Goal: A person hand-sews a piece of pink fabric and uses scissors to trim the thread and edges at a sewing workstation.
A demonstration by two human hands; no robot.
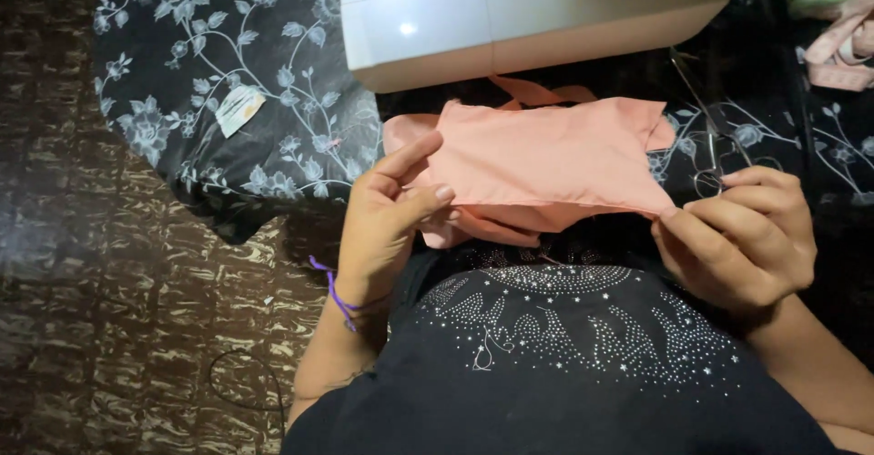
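Observation:
A folded piece of salmon-pink fabric is stretched flat between my two hands, just in front of a white sewing machine. My left hand pinches the fabric's left edge between thumb and fingers; a purple thread bracelet circles that wrist. My right hand pinches the lower right corner with thumb and forefinger. More pink fabric hangs in folds beneath the held piece. A pair of metal scissors lies on the table just above my right hand.
The table wears a black cloth with a pale floral print. A small white paper tag lies on it at left. Pink strips and a green object sit at the far right. Brown patterned floor lies to the left.

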